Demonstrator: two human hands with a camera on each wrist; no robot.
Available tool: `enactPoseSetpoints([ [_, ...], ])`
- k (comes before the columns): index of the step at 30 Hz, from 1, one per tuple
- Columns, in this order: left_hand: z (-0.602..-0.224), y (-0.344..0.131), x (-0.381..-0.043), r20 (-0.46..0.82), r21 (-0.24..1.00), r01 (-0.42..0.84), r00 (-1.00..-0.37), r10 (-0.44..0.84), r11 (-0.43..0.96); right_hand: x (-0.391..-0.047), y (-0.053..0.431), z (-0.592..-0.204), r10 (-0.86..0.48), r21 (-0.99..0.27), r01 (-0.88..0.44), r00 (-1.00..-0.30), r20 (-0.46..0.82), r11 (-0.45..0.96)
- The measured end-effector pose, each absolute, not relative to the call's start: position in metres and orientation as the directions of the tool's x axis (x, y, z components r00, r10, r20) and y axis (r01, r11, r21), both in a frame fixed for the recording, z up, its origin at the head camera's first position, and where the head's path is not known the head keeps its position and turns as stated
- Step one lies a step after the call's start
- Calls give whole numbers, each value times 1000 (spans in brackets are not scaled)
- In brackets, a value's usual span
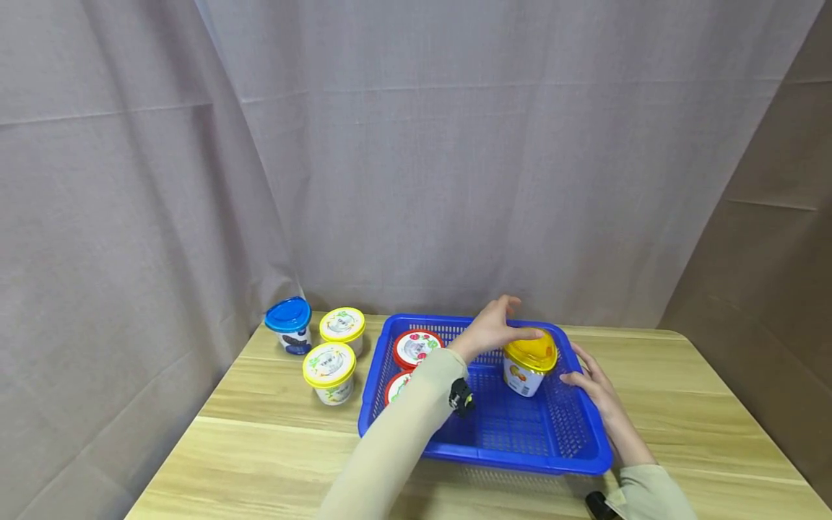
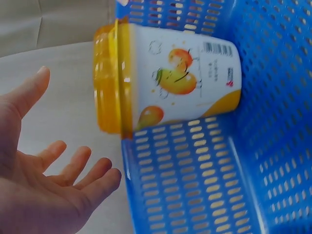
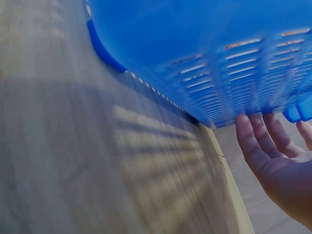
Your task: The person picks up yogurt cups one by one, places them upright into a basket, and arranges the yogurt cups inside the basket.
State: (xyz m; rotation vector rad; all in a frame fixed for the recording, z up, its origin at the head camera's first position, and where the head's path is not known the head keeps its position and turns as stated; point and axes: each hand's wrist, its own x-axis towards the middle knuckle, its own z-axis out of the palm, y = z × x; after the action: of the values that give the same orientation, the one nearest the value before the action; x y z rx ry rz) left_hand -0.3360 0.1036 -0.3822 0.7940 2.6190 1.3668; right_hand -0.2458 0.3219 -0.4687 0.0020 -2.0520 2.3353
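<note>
Left fingers (image 2: pixel 101 189) spread beside yellow-lidded tub (image 2: pixel 185 73); right fingers (image 3: pixel 251 146) touch basket (image 1: pixel 487 456) — clamped? Can't tell — sleeve (image 1: pixel 396 444) overlaps nearer red lid (image 1: pixel 394 388).

Grey cloth (image 1: pixel 416 159) hung behind and beside the wood-grain table (image 1: pixel 702 412) suggests a screened-off tabletop workspace.

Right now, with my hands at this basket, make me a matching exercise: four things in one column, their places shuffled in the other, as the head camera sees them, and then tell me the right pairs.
Things
1. Amber-lidded tub
2. Red-lidded tubs
3. Blue-lidded tub
4. Right hand

Places
A. On the table, left of the basket
B. At the basket's right rim
C. In the basket's right half
D. In the basket's left half

Pairs: 1-C, 2-D, 3-A, 4-B
</note>
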Motion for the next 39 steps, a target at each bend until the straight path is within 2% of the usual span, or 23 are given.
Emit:
enactPoseSetpoints([
  [7,-370,90,-342,172,774,394,-884,434,495,-247,323,-467,39,-998,44,-998,-46,-52],
  [18,-347,61,-352,200,782,386,-899,390,489,-247,322,-467,23,-995,1,-1000,-3,-97],
  [29,-329,12,-371,213,805,339,-931,296,487,-244,322,-464,44,-997,57,-997,-59,-56],
  [39,-326,-46,-385,207,813,297,-951,229,500,-243,321,-464,33,-996,48,-998,-50,-78],
])
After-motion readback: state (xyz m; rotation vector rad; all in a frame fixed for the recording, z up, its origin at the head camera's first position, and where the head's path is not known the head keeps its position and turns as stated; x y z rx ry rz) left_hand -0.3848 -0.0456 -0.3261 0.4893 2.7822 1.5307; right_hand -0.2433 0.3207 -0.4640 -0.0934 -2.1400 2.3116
